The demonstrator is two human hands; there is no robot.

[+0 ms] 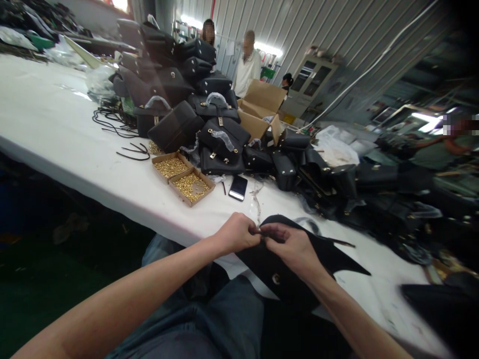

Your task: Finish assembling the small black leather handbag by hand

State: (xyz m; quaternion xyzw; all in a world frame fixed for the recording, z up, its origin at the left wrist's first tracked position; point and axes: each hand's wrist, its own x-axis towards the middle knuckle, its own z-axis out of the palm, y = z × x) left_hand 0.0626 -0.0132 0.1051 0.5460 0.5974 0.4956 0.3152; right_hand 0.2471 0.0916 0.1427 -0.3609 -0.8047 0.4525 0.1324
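A black bag with a round gold stud lies over the near edge of the white table, partly on my lap. My left hand is closed in a pinch at the bag's top edge. My right hand rests on the bag, its fingers also pinched at the same spot, touching the left fingertips. What the fingers pinch there is too small to make out. A thin clear plastic strip trails up from that spot.
Two open cardboard trays of small gold hardware sit left of a phone. Behind them rises a pile of finished black handbags, cords and open cartons. More black bags spread right. People stand at the far end.
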